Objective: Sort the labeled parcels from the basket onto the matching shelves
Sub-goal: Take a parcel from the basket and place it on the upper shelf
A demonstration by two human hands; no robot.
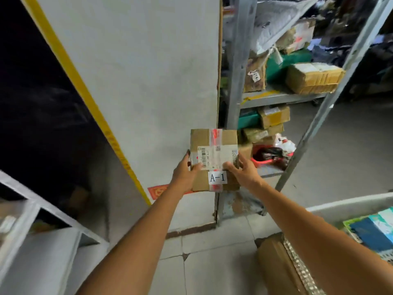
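Ok, head view. Basket (340,206) is lower right, white rim showing, with flat blue and green packets (371,232) in it. A red bin (262,161) on the rack's bottom shelf holds something dark; can't tell what.

The parcel (213,145) is held mid-air in front of the white pillar (138,81), its "A-1" label (217,177) facing the camera. Left hand (184,172) grips its left edge, thumb on the top face. Right hand (245,170) grips the right edge, thumb on the top face too.

Metal rack (238,60) stands right of the pillar, shelves packed with taped cartons (312,78). Grey shelf unit (53,213) is lower left, contents blurred. A cardboard carton (276,269) lies on the floor beside the basket.

There is open floor (340,145) between rack and basket.
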